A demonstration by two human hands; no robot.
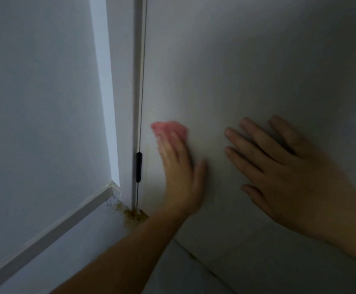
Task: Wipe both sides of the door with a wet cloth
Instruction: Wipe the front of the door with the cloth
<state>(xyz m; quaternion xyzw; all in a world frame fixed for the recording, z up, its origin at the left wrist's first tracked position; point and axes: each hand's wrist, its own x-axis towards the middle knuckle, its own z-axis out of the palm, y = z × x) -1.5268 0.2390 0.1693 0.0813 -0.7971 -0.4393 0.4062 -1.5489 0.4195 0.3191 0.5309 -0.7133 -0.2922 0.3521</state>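
Note:
A white door (247, 60) fills the right and centre of the head view, its hinge edge running down the middle. My left hand (179, 172) presses a pink cloth (168, 128) flat against the lower door face close to the hinge side; the hand and cloth are motion-blurred, and the fingers look straight over the cloth. To the right, my right hand (279, 166) lies flat on the door with fingers spread, holding nothing. Most of the cloth is hidden under my left fingers.
A black hinge (138, 167) sits on the door edge just left of my left hand. The white door frame (119, 81) and a wall (35, 92) with a skirting board (66, 225) stand at the left. Brown stains (133, 215) mark the floor corner below the hinge.

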